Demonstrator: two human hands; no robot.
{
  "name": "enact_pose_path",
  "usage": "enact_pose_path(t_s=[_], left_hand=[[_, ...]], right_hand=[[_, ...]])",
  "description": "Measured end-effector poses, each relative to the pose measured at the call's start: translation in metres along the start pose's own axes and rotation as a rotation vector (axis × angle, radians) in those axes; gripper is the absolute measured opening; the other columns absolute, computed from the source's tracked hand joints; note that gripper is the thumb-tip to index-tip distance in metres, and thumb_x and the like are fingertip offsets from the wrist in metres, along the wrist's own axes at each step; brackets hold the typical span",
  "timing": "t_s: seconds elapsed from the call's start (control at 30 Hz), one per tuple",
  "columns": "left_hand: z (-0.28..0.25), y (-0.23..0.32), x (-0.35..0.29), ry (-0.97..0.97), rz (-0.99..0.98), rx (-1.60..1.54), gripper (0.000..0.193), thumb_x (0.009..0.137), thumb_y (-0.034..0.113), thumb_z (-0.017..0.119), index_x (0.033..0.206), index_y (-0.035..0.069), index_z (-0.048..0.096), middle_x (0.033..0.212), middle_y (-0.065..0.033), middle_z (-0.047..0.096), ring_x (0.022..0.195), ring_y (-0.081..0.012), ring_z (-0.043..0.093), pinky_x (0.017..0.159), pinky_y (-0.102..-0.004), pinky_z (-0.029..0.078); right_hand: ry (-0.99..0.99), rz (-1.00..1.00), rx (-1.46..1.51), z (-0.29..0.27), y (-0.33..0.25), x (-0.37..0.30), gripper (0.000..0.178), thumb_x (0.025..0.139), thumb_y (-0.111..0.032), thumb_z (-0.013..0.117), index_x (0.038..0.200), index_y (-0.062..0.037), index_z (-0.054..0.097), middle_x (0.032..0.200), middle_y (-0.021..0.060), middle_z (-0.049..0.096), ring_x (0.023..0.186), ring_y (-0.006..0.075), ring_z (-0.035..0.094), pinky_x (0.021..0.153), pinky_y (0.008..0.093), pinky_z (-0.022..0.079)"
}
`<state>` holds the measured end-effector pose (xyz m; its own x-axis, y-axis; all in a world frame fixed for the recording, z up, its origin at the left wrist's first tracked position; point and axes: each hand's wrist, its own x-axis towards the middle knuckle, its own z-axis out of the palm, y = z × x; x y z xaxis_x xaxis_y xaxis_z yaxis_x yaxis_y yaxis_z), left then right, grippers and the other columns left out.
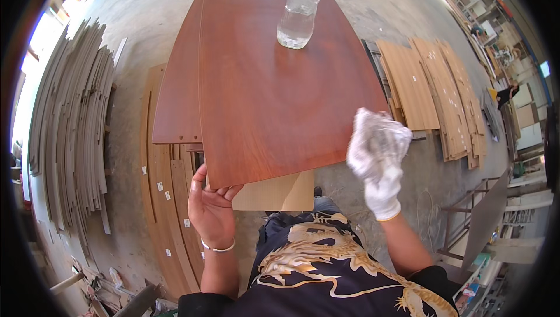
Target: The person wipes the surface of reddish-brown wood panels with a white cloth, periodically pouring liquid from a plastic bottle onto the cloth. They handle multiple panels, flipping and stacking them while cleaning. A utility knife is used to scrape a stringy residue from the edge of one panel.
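A large reddish-brown wooden panel [280, 101] stretches away in front of me, overlapping a second panel of the same colour [175, 101] on its left. My left hand [214, 212], bare with a pale bracelet at the wrist, grips the near left corner, with the fingers closed at its edge. Beside the near right corner is my right hand [380, 153] in a white, grey-smudged glove. It looks bunched up; blur hides the separate fingers and whatever they may hold. Farther off, a clear plastic bottle [298, 22], partly filled with clear liquid, stands on the panel.
A tall stack of greyish boards [73, 124] stands at far left. Long brown planks with small white labels [166, 218] lie nearer. Light-brown panels [431, 95] lie on the right, with a metal frame [458, 229] below them. A pale board [274, 193] sits under the panel's near edge.
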<state>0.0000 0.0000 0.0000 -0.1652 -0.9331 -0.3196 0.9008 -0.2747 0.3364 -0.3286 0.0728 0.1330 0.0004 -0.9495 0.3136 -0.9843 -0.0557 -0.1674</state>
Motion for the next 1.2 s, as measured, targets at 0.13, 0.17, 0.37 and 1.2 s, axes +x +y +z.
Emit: enact_pose_path(t_s=[0.13, 0.17, 0.37, 1.2], left_hand=[[0.030, 0.107, 0.063, -0.119, 0.009, 0.638, 0.040, 0.113, 0.028, 0.051, 0.133, -0.006, 0.056, 0.118, -0.0194, 0.073, 0.101, -0.0321, 0.077, 0.084, -0.0481, 0.069], [0.041, 0.111, 0.065, -0.113, -0.022, 0.789, 0.037, 0.114, 0.026, 0.051, 0.129, -0.006, 0.058, 0.116, -0.0183, 0.073, 0.099, -0.0314, 0.078, 0.082, -0.0470, 0.070], [0.036, 0.080, 0.054, -0.156, 0.071, 0.732, 0.038, 0.112, 0.025, 0.055, 0.137, -0.003, 0.058, 0.126, -0.0184, 0.072, 0.105, -0.0327, 0.077, 0.084, -0.0481, 0.069], [0.148, -0.188, 0.087, -0.156, -0.475, 0.364, 0.070, 0.116, 0.056, 0.026, 0.164, 0.006, 0.037, 0.163, -0.0147, 0.049, 0.148, -0.0321, 0.051, 0.124, -0.0502, 0.040]], right_hand=[[0.415, 0.058, 0.448, 0.133, -0.069, 0.032, 0.051, 0.102, -0.028, 0.060, 0.148, -0.0074, 0.064, 0.157, 0.0110, 0.060, 0.158, 0.0339, 0.037, 0.134, 0.0512, 0.012], [0.437, 0.012, 0.742, 0.166, -0.096, 0.034, 0.061, 0.099, -0.032, 0.066, 0.155, -0.0110, 0.058, 0.162, 0.0096, 0.055, 0.164, 0.0302, 0.028, 0.136, 0.0506, 0.004], [0.291, -0.129, 0.327, 0.158, -0.100, 0.056, 0.055, 0.081, -0.034, 0.075, 0.133, -0.0166, 0.077, 0.147, 0.0052, 0.068, 0.148, 0.0289, 0.052, 0.133, 0.0554, 0.005], [0.111, -0.379, 0.713, 0.086, 0.111, 0.058, 0.051, 0.073, -0.008, 0.069, 0.123, -0.0147, 0.080, 0.131, 0.0140, 0.076, 0.133, 0.0367, 0.066, 0.129, 0.0576, 0.028]])
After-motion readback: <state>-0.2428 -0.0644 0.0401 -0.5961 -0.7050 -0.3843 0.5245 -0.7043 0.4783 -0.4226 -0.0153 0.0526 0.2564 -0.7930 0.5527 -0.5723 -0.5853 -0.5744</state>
